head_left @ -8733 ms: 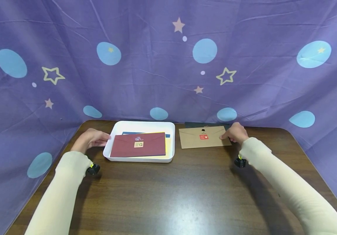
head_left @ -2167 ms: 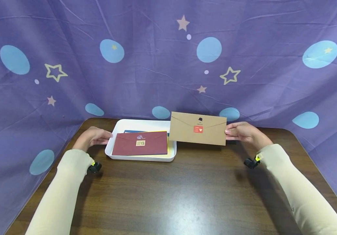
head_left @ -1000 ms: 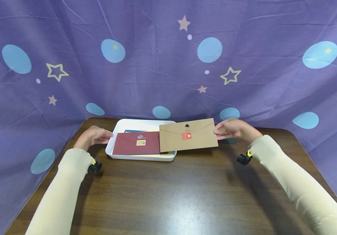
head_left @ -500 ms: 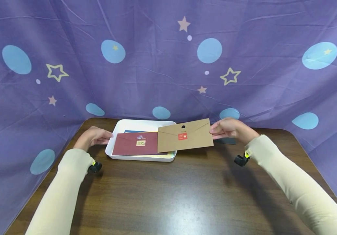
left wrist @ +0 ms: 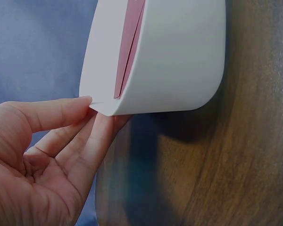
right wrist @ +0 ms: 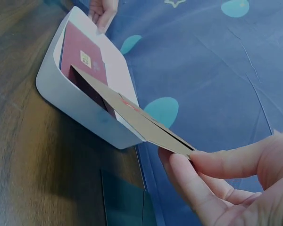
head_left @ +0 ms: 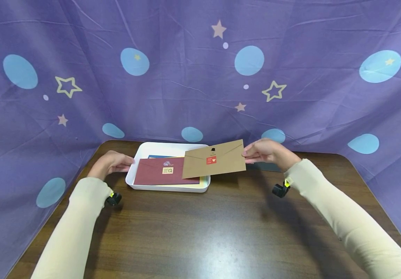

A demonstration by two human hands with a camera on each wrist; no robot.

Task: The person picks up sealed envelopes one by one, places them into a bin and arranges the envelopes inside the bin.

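My right hand pinches the right end of a kraft-brown envelope with a red sticker and a small hat print. Its left end overlaps the right part of a white tray, and in the right wrist view it slants down over the tray's wall. Inside the tray lies a maroon envelope with a pale sticker, on top of yellow and blue ones. At the tray's left end my left hand pinches the rim between thumb and fingers.
A dark green envelope lies on the wooden table to the right of the tray, partly hidden under my right hand in the head view. Behind the table hangs a purple patterned cloth.
From the tabletop at the right, the brown envelope was lifted and carried left by my right hand until it reached over the tray. My left hand has kept its hold on the rim.
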